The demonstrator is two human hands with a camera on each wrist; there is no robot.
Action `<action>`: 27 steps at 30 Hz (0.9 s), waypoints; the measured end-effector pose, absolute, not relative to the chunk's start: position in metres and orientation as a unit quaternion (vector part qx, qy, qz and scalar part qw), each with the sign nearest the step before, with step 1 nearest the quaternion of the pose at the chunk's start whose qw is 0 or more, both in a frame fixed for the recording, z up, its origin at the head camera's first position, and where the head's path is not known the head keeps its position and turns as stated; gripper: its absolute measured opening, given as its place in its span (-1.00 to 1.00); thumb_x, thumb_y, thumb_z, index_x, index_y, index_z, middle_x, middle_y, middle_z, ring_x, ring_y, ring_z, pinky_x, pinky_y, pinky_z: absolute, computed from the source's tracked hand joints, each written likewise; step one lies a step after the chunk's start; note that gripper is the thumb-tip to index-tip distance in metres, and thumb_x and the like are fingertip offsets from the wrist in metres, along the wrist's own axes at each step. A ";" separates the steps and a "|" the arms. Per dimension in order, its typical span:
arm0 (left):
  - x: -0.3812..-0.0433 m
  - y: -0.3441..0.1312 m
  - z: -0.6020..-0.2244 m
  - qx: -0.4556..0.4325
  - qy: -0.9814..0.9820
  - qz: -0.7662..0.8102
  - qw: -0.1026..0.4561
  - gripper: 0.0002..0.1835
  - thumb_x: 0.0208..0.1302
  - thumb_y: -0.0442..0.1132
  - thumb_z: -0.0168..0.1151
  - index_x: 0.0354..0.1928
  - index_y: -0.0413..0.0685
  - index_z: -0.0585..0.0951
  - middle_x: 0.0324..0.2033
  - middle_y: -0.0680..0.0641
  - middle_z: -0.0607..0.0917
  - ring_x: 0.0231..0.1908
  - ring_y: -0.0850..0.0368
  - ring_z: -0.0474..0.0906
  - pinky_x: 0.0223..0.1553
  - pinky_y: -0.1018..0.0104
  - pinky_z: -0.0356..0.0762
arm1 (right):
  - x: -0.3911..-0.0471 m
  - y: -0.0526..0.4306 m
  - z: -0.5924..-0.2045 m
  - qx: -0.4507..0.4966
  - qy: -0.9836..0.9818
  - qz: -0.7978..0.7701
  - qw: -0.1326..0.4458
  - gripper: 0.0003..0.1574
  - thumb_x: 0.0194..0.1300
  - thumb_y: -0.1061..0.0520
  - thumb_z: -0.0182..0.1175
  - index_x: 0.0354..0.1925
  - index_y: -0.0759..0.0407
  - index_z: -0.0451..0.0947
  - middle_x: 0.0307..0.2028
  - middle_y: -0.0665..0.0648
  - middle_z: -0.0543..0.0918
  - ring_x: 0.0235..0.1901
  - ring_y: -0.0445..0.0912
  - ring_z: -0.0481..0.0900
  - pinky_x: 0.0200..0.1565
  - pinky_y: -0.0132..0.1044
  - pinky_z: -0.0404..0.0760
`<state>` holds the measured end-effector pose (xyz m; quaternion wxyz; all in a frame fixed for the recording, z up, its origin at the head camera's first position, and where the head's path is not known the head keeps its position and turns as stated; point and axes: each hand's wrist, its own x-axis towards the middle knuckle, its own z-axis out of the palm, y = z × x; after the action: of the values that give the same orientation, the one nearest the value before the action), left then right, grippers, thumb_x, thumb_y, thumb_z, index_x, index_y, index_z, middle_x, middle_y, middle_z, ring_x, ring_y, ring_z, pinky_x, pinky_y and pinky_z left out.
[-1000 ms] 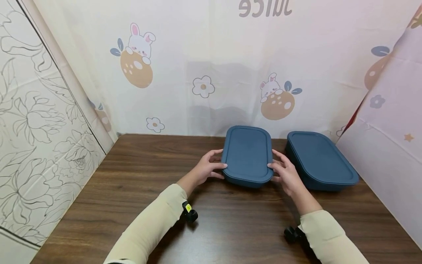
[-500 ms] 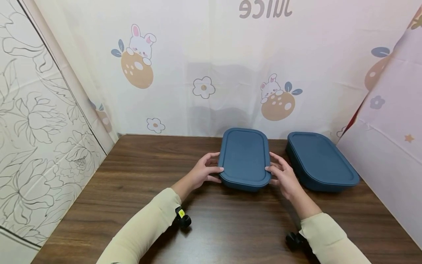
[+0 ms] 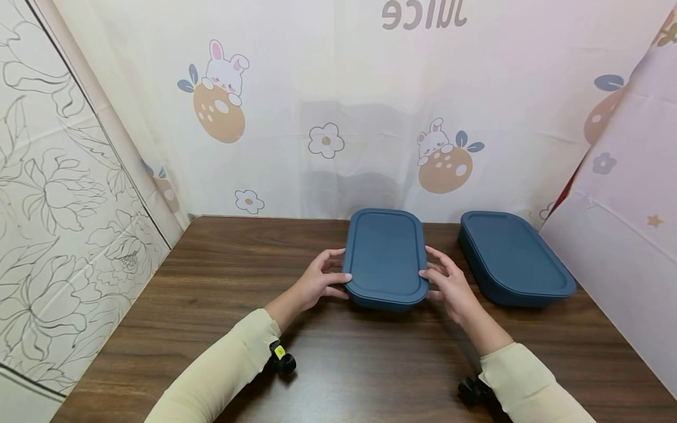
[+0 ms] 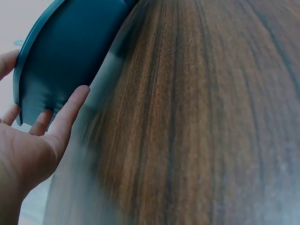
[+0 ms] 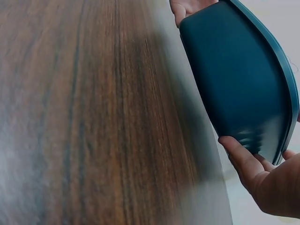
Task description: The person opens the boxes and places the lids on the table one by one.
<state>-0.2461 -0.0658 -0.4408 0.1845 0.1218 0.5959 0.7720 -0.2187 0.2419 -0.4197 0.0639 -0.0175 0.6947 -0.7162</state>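
A dark blue lidded food container (image 3: 388, 255) is held between both hands near the back of the table. My left hand (image 3: 315, 279) grips its left side, thumb on the lid's edge and fingers spread along the wall. On the other side my right hand (image 3: 449, 286) grips it the same way. In the left wrist view, the left hand's fingers (image 4: 70, 110) lie against the container's wall (image 4: 70, 47), low near its bottom edge. The right wrist view shows the right hand (image 5: 276, 185) at the near end of the wall (image 5: 234, 79), its fingertips by the bottom edge.
A second blue lidded container (image 3: 515, 255), wider in view, stands to the right on the brown wooden table (image 3: 238, 252). Behind hangs a white curtain (image 3: 275, 70) printed with rabbits and flowers. Patterned panels close off the left and right sides.
Both hands have carried the container a little to the left and slightly nearer to me. The second container has stayed where it was.
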 end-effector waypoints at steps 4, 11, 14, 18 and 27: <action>-0.244 -0.068 -0.440 0.123 0.595 0.772 0.185 -0.32 0.25 -0.42 0.28 0.38 -0.06 0.29 0.24 -0.33 0.29 -0.17 -0.08 0.63 -0.19 -0.14 0.65 | -0.217 0.240 -0.419 -0.013 0.692 -0.718 0.070 -0.16 0.39 0.22 0.11 0.51 0.02 0.02 0.30 0.36 0.24 -0.19 -0.17 0.63 -0.19 -0.17 0.69; -0.238 -0.073 -0.441 0.122 0.595 0.773 0.185 -0.32 0.24 -0.44 0.27 0.39 -0.05 0.27 0.23 -0.33 0.28 -0.17 -0.07 0.62 -0.20 -0.14 0.65 | -0.214 0.235 -0.418 -0.011 0.689 -0.721 0.077 -0.16 0.38 0.24 0.10 0.51 0.03 0.02 0.30 0.39 0.23 -0.19 -0.16 0.63 -0.22 -0.21 0.69; -0.236 -0.075 -0.441 0.124 0.596 0.772 0.182 -0.31 0.25 -0.44 0.27 0.39 -0.06 0.26 0.23 -0.34 0.27 -0.17 -0.07 0.62 -0.21 -0.12 0.66 | -0.213 0.233 -0.418 -0.011 0.684 -0.725 0.079 -0.17 0.38 0.26 0.09 0.51 0.03 0.03 0.30 0.39 0.23 -0.19 -0.16 0.62 -0.24 -0.22 0.69; -0.233 -0.077 -0.442 0.121 0.595 0.774 0.180 -0.30 0.24 -0.45 0.27 0.39 -0.07 0.25 0.23 -0.34 0.26 -0.17 -0.06 0.63 -0.22 -0.12 0.66 | -0.211 0.231 -0.416 -0.012 0.683 -0.725 0.086 -0.17 0.38 0.25 0.10 0.51 0.02 0.03 0.30 0.39 0.23 -0.19 -0.15 0.62 -0.23 -0.21 0.69; -0.224 -0.083 -0.441 0.111 0.592 0.776 0.187 -0.27 0.22 -0.47 0.27 0.39 -0.09 0.21 0.23 -0.36 0.23 -0.16 -0.04 0.62 -0.19 -0.15 0.64 | -0.209 0.227 -0.417 -0.015 0.694 -0.713 0.095 -0.15 0.38 0.23 0.11 0.51 0.03 0.02 0.33 0.41 0.22 -0.18 -0.15 0.62 -0.23 -0.22 0.69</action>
<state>-0.2243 -0.0830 -0.4410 0.1871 0.1115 0.5925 0.7756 -0.2089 0.2274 -0.4173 0.0947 -0.0147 0.6941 -0.7135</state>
